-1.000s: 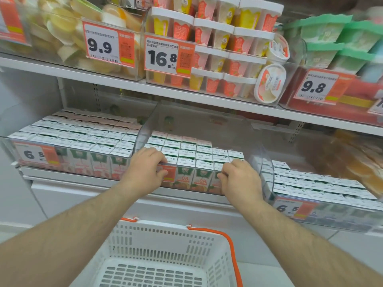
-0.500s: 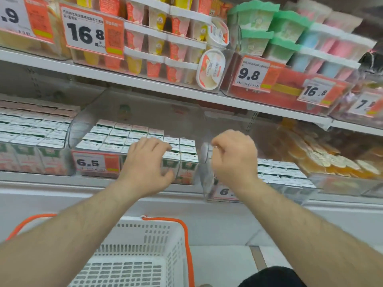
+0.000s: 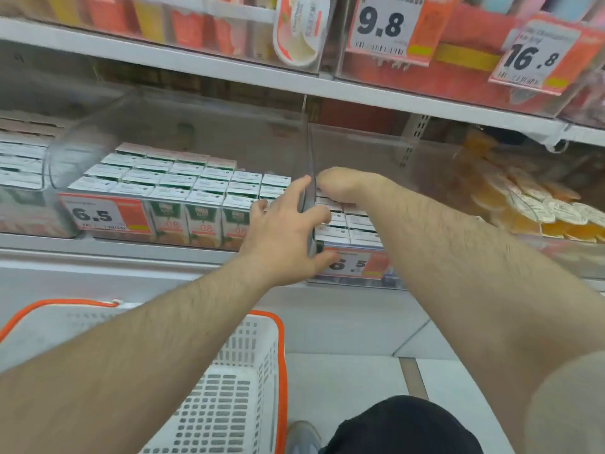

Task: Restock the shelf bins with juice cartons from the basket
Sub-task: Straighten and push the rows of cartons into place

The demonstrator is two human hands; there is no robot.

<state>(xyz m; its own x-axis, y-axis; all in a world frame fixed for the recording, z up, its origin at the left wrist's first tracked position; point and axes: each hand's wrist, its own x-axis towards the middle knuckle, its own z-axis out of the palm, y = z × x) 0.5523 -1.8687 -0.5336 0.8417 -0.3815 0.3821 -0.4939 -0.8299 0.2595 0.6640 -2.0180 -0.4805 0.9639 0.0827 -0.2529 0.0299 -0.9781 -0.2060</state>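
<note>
Juice cartons point(image 3: 203, 204) with white tops and green-and-orange fronts fill the clear middle bin point(image 3: 98, 149). More cartons point(image 3: 358, 232) lie in the clear right bin point(image 3: 376, 142). My left hand point(image 3: 288, 231) has its fingers spread against that bin's front left corner, with the thumb on its 6.5 price label point(image 3: 357, 265). My right hand point(image 3: 340, 185) reaches down into the right bin, wrist bent over the cartons and fingers hidden. The white basket point(image 3: 278, 339) with an orange rim stands below my left arm. No cartons show inside it.
A third carton bin point(image 3: 19, 165) sits at far left. Orange jelly cups point(image 3: 530, 204) fill the bin to the right. The upper shelf point(image 3: 229, 68) carries dessert cups behind price tags 9.8 point(image 3: 379, 24) and 16.8 point(image 3: 530, 57). White floor and my shoe point(image 3: 302, 437) show below.
The view has swung right and closer. My left hand left the middle bin's front for the right bin's corner and spread its fingers. My right hand went from above into the right bin.
</note>
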